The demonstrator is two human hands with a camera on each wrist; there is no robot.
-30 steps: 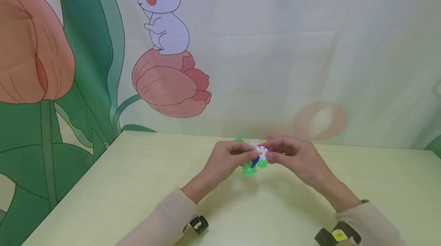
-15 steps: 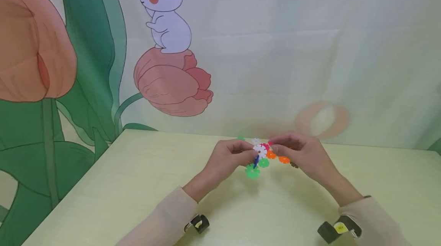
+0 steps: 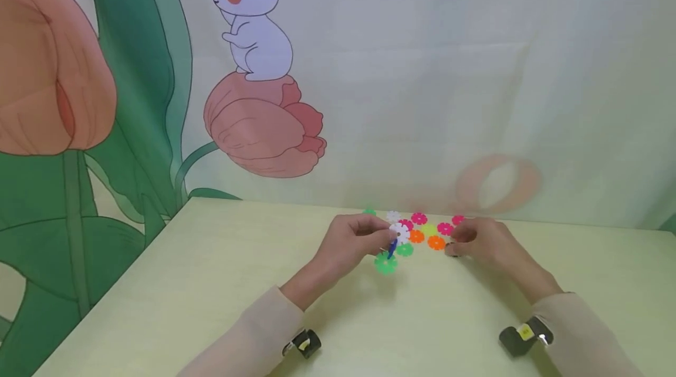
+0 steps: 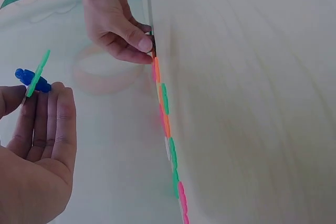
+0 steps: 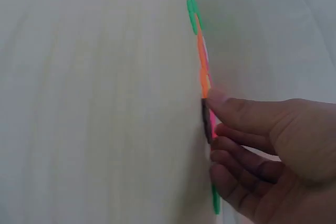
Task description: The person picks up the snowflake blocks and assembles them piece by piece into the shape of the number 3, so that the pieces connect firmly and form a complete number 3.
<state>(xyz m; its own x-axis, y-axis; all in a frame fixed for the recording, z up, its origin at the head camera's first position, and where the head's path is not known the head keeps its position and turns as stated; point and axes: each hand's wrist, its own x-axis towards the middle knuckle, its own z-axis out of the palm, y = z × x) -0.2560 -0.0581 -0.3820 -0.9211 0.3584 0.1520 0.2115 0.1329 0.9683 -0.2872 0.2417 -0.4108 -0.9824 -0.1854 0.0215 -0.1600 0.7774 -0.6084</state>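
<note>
A yellow label (image 3: 525, 332) on the right wrist's black mount (image 3: 510, 342) bears print too small to read as two forearms angle toward each other. The left hand (image 3: 354, 242), raised over the worktop (image 3: 211, 295), pinches a joined green notched disc (image 3: 386, 263) and blue piece (image 3: 392, 248) between thumb and fingers, a white disc (image 3: 399, 233) showing at the thumb tip. The right hand (image 3: 486, 242), fingers bent, meets a dark disc (image 3: 452, 249); whether it grips cannot be told. Between the hands lie orange discs (image 3: 436, 242), before a rabbit-printed backdrop (image 3: 401, 101).
</note>
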